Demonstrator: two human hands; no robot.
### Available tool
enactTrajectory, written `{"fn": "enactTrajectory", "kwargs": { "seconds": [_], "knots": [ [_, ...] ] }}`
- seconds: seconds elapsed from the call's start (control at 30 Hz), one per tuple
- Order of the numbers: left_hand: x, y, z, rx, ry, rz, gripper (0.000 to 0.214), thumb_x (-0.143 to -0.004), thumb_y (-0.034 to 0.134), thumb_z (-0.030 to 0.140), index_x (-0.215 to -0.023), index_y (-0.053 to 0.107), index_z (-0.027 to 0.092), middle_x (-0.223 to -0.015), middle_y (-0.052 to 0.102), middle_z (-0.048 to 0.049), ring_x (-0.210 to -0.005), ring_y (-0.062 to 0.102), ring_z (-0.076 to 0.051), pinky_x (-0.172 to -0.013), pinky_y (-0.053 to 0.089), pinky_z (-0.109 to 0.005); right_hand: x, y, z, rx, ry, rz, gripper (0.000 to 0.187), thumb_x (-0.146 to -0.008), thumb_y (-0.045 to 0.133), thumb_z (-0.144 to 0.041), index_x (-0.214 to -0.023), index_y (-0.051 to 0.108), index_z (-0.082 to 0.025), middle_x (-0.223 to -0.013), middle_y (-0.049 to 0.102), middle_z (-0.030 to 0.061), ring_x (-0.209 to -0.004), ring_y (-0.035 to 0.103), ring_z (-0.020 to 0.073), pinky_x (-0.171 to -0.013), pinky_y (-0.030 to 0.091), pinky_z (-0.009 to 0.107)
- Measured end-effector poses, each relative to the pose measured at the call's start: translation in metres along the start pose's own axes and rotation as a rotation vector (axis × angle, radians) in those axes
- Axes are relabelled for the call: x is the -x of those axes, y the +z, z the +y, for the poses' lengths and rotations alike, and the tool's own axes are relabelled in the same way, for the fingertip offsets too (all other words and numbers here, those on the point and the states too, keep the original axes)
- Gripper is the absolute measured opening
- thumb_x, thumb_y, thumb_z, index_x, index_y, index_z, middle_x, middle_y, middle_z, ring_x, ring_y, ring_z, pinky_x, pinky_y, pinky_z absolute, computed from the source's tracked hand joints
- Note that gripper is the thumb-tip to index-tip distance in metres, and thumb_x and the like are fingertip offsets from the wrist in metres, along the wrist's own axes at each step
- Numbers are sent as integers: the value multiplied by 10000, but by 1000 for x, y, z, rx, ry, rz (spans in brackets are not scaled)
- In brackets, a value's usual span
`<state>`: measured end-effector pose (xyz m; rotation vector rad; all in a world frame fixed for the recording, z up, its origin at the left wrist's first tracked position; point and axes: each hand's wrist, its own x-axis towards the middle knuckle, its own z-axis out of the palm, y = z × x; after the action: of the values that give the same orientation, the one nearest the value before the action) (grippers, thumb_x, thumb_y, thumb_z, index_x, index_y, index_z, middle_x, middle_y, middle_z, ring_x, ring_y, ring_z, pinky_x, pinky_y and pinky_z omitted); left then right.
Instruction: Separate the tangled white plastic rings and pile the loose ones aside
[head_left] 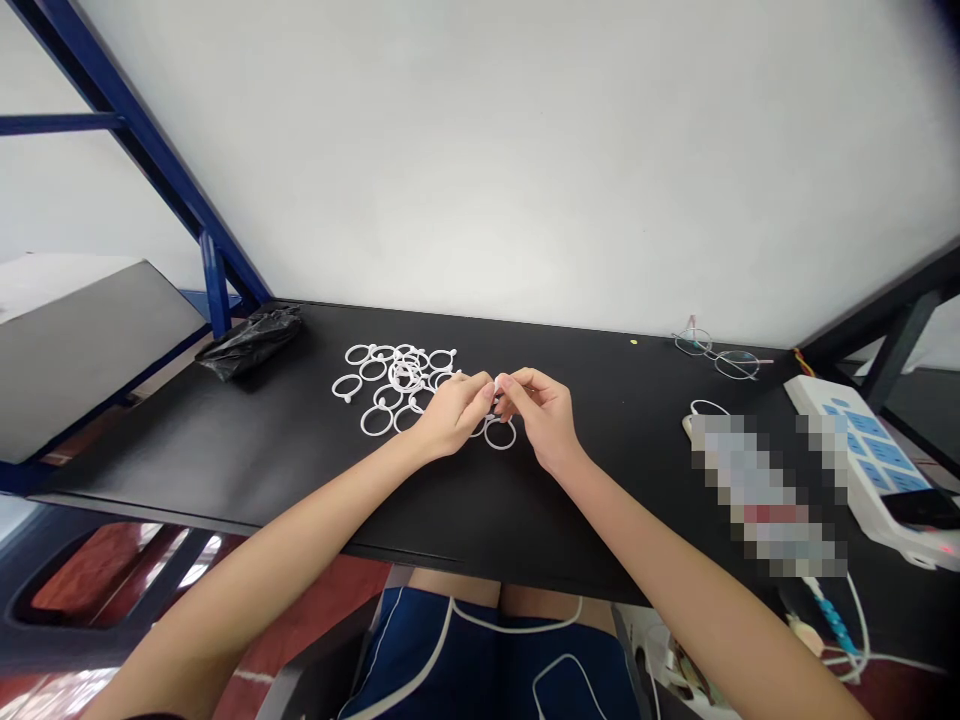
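My left hand and my right hand meet over the middle of the black table, fingers pinched together on a small white plastic ring held between them. A single white ring lies on the table just below my hands. Further left and behind sits a pile of several white rings, each with a small ball on it.
A crumpled black plastic bag lies at the table's back left. A pair of glasses rests at the back right. A white and blue power strip with cables sits at the right edge. Blue metal framing rises at left.
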<state>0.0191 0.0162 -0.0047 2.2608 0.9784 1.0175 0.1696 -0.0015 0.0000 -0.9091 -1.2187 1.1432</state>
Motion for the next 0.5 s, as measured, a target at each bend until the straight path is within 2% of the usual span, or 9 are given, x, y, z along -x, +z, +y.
{"fn": "enactTrajectory", "kwargs": {
  "seconds": [0.13,0.33,0.43,0.5],
  "knots": [
    [0,0,0,21,-47,-19,421,-995,247,445,-675,375,204,-573,389,33,-541,393,-128,-597,342,-279,0,-1,1,-44,32,1,267,-746,769,-436,-686,685,-191,-577,619,-19,-504,572,97,-490,511,216],
    [-1,-2,0,-54,-31,-7,439,-998,225,421,-664,406,201,-587,463,17,-567,435,-139,-674,396,-302,-2,-1,1,51,13,13,306,-731,763,-477,-701,674,-186,-593,636,-14,-478,581,105,-484,520,237],
    [-1,-4,-2,-130,12,7,434,-999,259,392,-678,473,194,-602,524,8,-605,485,-147,-773,421,-329,-11,-14,-4,166,2,19,361,-726,749,-507,-862,674,-181,-691,688,6,-469,607,114,-474,528,250],
    [-1,-4,-4,-216,62,33,411,-995,313,390,-722,544,187,-608,564,9,-621,508,-146,-887,406,-365,-21,-31,-8,252,-21,116,399,-731,736,-504,-950,645,-183,-679,679,-6,-426,585,103,-418,476,224]
  ]
}}
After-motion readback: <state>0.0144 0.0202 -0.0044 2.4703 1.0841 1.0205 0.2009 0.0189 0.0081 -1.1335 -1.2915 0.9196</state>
